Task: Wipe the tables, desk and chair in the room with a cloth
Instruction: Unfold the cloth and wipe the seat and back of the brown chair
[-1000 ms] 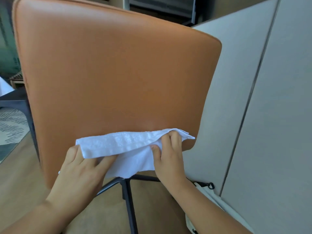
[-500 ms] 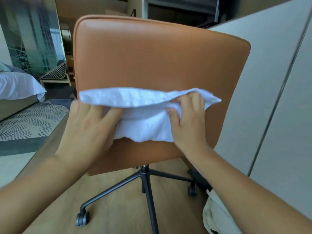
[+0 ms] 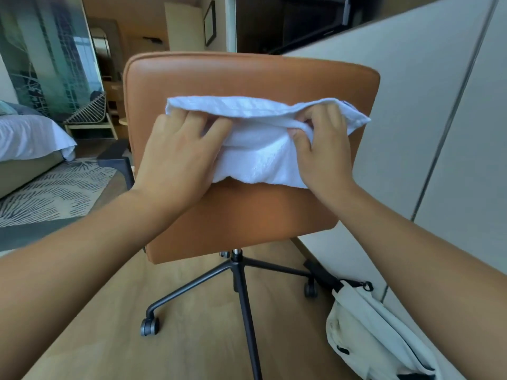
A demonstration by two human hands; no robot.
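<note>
Stretching from left hand (image 3: 178, 154) to right hand (image 3: 321, 152), cloth (image 3: 260, 157) overlies chair (image 3: 247, 75).

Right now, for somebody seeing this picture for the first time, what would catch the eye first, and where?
The orange chair back fills the middle of the view, with a white cloth spread across its upper part. The left hand rests on the cloth's left end and the right hand grips its right end. A pale bag lies on the floor at lower right.
</note>
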